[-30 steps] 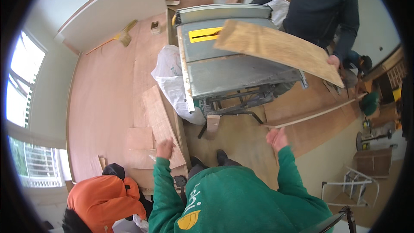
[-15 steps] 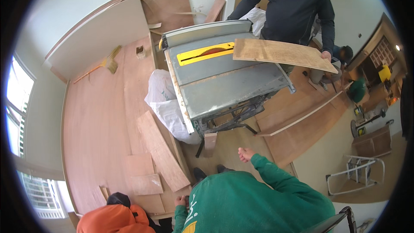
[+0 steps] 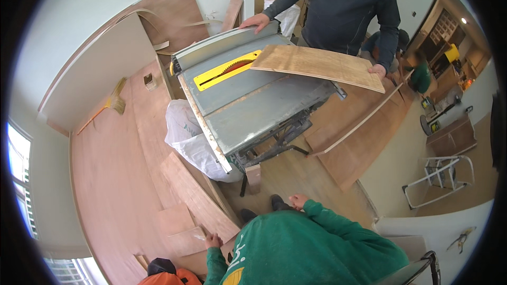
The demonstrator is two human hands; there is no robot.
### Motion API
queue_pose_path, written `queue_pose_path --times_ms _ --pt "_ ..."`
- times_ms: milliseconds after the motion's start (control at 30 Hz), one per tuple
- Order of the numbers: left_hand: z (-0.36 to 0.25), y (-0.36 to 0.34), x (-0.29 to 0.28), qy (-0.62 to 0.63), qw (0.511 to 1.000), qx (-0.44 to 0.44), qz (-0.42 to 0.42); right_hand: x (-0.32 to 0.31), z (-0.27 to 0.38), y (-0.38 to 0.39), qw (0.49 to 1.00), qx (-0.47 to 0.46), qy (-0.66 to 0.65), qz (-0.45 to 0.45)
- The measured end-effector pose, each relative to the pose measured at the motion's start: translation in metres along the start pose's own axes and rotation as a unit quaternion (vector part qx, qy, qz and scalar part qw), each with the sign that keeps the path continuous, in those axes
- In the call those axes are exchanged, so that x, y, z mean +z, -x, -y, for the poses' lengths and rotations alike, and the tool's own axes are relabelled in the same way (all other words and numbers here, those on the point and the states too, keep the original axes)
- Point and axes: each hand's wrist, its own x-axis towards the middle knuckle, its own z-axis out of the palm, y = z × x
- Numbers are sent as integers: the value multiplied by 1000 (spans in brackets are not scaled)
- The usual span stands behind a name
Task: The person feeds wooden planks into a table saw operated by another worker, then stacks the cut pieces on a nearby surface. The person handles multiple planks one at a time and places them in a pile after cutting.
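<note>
In front of my green-sleeved torso, my right hand (image 3: 299, 201) is held above the floor with its fingers curled; whatever it may hold is hidden. Lower left, my left hand (image 3: 214, 241) is closed beside the plywood pieces (image 3: 177, 219), a small pale thing at its fingertips too unclear to name. Ahead stands a table saw (image 3: 259, 111) with its toothed blade (image 3: 236, 66) showing in a yellow insert. Across it, a person in a dark top holds a plywood board (image 3: 319, 67) lying partly on the saw table, their other hand (image 3: 256, 22) on the saw's fence (image 3: 224, 39).
A white sack (image 3: 190, 140) sits left of the saw. Long plywood (image 3: 203, 198) and a broom (image 3: 114, 100) lie on the left panelling. Someone in orange (image 3: 171, 274) is at the lower left. A step stool (image 3: 441, 174) stands right; more people work at the far right.
My view has shifted. The person across the saw has put a hand on the fence, and their board has swung slightly. My right hand has drawn back closer to my body.
</note>
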Motion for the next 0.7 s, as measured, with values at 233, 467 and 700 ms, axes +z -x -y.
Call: queue_pose_path --times_ms 233,467,700 --pt "-167 13 100 -18 954 292 61 -27 36 0 974 -144 62 -164" --pt "-247 16 188 19 934 347 82 -31 161 34 910 -312 38 -271" --pt "-259 19 209 -10 953 297 58 -33 244 62 775 -512 72 -363"
